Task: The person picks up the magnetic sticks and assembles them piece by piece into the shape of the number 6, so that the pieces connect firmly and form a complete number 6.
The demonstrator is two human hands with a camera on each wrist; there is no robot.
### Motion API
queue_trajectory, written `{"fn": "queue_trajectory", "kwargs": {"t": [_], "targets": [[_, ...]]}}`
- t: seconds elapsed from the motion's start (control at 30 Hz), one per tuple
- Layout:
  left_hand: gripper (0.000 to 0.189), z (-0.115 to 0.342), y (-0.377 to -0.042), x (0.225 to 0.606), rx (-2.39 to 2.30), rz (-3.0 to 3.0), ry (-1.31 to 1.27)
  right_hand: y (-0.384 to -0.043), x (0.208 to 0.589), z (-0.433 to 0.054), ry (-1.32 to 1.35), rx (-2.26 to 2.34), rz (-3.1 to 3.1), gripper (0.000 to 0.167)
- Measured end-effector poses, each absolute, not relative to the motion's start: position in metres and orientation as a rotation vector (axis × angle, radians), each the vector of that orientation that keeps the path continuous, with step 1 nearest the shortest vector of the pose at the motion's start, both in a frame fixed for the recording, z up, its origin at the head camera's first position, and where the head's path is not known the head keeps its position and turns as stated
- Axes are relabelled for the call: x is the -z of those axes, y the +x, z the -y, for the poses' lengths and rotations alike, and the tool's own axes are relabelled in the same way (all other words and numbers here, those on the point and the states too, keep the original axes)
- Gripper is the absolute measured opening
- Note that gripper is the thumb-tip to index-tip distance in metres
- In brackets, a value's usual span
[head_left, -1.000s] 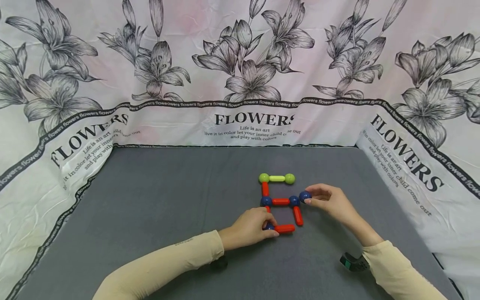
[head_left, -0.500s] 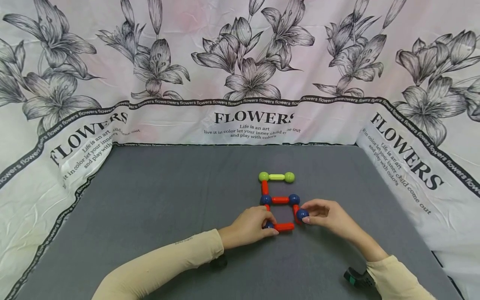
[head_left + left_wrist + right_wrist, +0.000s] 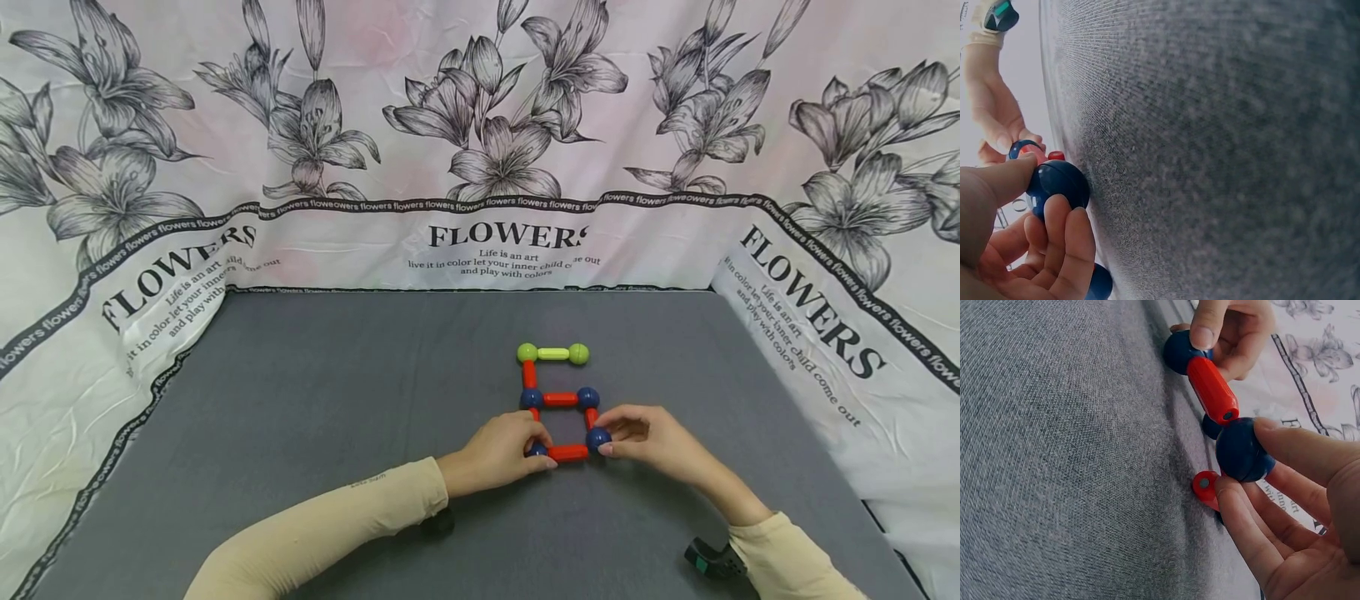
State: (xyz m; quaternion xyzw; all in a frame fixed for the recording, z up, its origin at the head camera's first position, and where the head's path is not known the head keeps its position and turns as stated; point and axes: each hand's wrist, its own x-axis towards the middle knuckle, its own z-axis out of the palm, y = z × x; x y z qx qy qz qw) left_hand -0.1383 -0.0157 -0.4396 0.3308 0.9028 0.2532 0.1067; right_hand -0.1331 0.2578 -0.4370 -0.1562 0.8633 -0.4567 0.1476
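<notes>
On the grey cloth lies a figure of magnetic rods and balls. My left hand pinches the blue ball at its lower left corner, from which a red rod runs right. Between thumb and fingers, my right hand holds another blue ball, right at the ends of that rod and of a second red rod. Two more blue balls, one at the upper right, are joined by a red rod. Part of the left side rod is hidden behind my left fingers.
A red rod leads up to a green ball, joined by a light green rod to another green ball. The grey tabletop ends at a flower-printed curtain.
My right hand has carried its blue ball toward me and slightly left, from beside the upper right ball to the lower right corner. My left hand has stayed on its ball.
</notes>
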Motion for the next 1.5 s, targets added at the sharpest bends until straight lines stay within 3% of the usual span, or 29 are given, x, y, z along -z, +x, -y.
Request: {"fn": "queue_trajectory", "kwargs": {"t": [1.17, 1.5], "targets": [[0.026, 0.014, -0.138, 0.439, -0.718, -2.673, 1.021, -0.131, 0.446, -0.260, -0.482, 1.245, -2.469, 0.027], [0.027, 0.006, -0.154, 0.430, -0.689, -2.637, 1.026, -0.132, 0.447, -0.263, -0.526, 1.273, -2.434, 0.028]]}}
